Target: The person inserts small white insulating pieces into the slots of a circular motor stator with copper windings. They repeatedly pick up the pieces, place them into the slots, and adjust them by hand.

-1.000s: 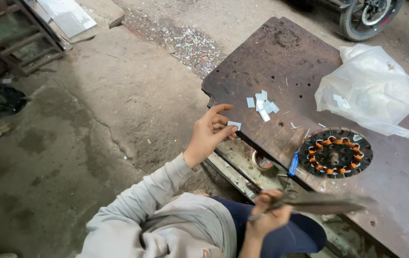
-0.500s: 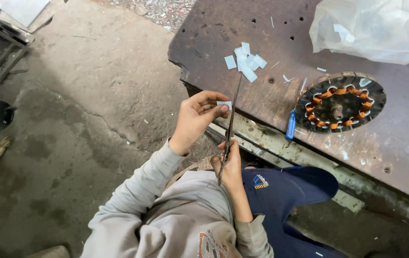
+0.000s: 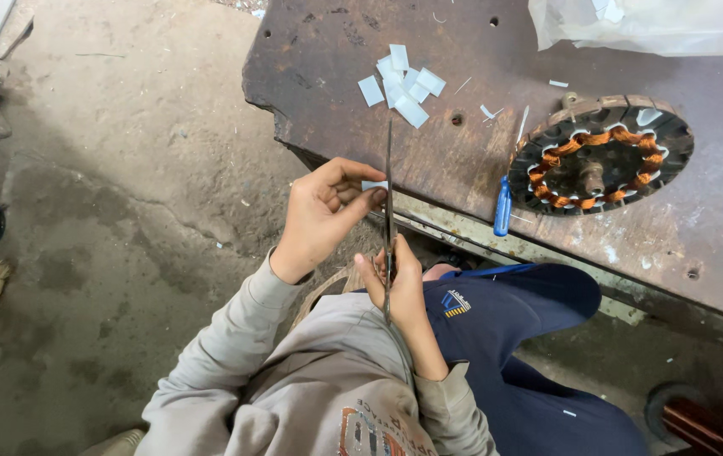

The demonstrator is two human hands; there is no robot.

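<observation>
Fingers of my left hand [image 3: 321, 215] are pinching a small white paper slip [image 3: 373, 185] between thumb and forefinger, holding it out just off the near edge of the rusty steel table [image 3: 328, 59], while my right hand [image 3: 398, 283] is wrapped closed around the handles of a long pair of scissors [image 3: 388, 203] whose blades are pointing straight away from me and meeting the slip's right edge. Judging by this, I am in the middle of trimming the slip to size, and the next move is calling for a steady pinch and a clean closing of the blades without letting so small a piece twist or drop to the floor. Both forearms, in grey sleeves, are drawn in close over my lap; the left wrist is cocked upward with the palm turned toward the blades, and the right wrist is standing nearly straight with the thumb on top. Beyond the scissor tips a loose heap of cut white slips [image 3: 401, 80] is lying on the table. Farther right, a round motor stator [image 3: 600, 154] with copper windings is resting flat, with a blue-handled tool [image 3: 503, 207] just beside its near left rim, and a clear plastic bag [image 3: 649, 24] is sitting at the far edge.
</observation>
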